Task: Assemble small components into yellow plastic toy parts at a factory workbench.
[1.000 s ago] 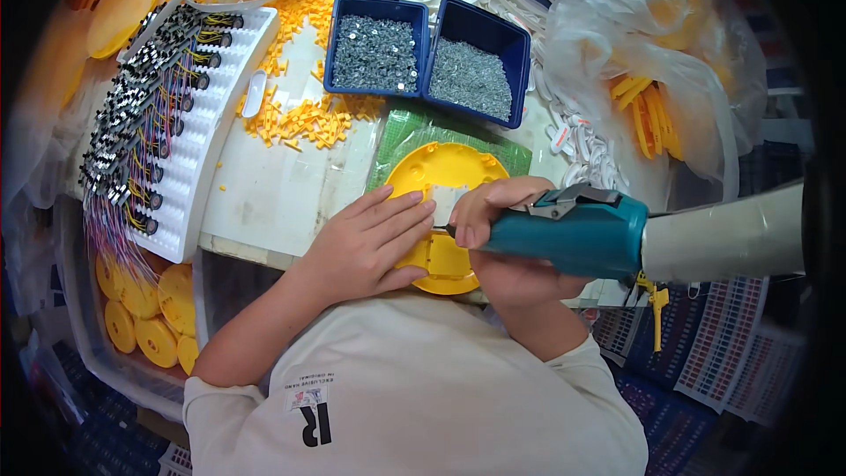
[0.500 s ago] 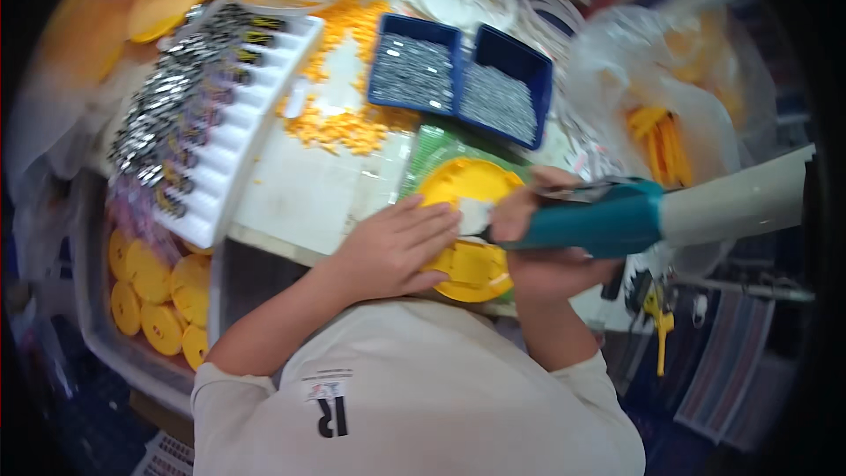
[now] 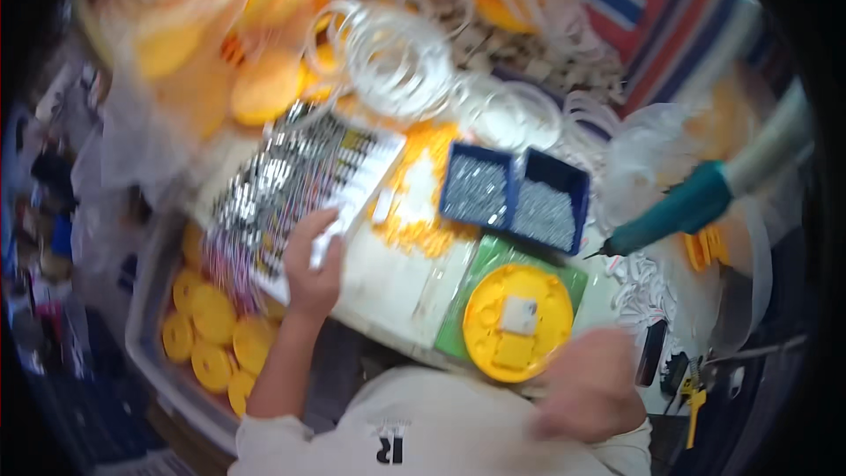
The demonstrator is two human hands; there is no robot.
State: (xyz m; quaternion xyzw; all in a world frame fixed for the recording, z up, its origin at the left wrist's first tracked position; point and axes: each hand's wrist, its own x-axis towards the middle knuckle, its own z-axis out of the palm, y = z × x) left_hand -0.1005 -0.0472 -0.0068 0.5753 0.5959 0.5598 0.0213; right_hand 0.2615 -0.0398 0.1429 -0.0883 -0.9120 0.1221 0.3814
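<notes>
On a green mat (image 3: 458,317) lies a round yellow plastic housing (image 3: 480,335), with a whitish square block (image 3: 519,315) set in its middle. My left hand (image 3: 313,264) is open, thumb and fingers apart, at the near edge of a white foam tray (image 3: 374,181) of shiny metal parts with thin wires (image 3: 269,176); it holds nothing I can see. My right hand (image 3: 589,383) is smeared by motion beside the housing's lower right rim, its fingers unclear. A teal electric screwdriver (image 3: 679,211) hangs tilted at the right, bit downward, with no hand on it.
Two blue bins (image 3: 564,242) of small metal screws stand behind the mat. Small orange pieces (image 3: 423,234) lie beside the tray. A grey tub (image 3: 145,317) at left holds yellow discs (image 3: 214,313). White tubing coils (image 3: 397,62) lie at the back, plastic bags (image 3: 652,150) at the right.
Both hands have left the yellow housing. My right hand has let go of the screwdriver, which now hangs up and to the right. My left hand has moved left to the foam tray.
</notes>
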